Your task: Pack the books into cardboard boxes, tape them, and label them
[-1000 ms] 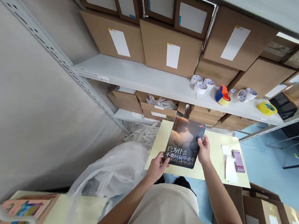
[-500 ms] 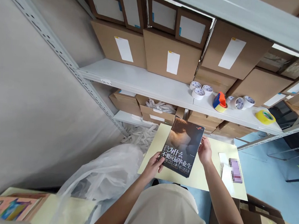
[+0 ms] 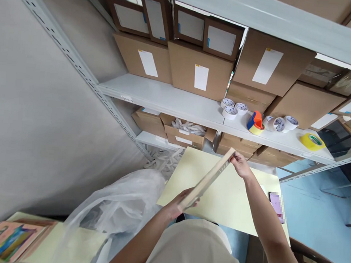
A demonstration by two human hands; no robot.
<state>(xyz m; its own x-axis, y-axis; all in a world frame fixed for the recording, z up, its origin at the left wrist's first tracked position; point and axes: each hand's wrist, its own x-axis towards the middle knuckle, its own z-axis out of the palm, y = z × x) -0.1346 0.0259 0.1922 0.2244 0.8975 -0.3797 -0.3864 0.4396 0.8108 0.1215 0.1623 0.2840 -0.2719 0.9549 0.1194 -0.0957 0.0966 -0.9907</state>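
I hold a book edge-on above a pale yellow table, so only its cream page edge shows. My left hand grips its lower end, fingers wrapped under it. My right hand pinches its upper end near the shelf. The cover is turned away from the camera.
A white shelf carries brown cartons, several tape rolls, a coloured tape dispenser and a yellow tape roll. A clear plastic bag lies at left, colourful books at bottom left, a purple item on the table.
The book has been turned from cover-up to edge-on between both hands. The camera view has shifted slightly down and left.
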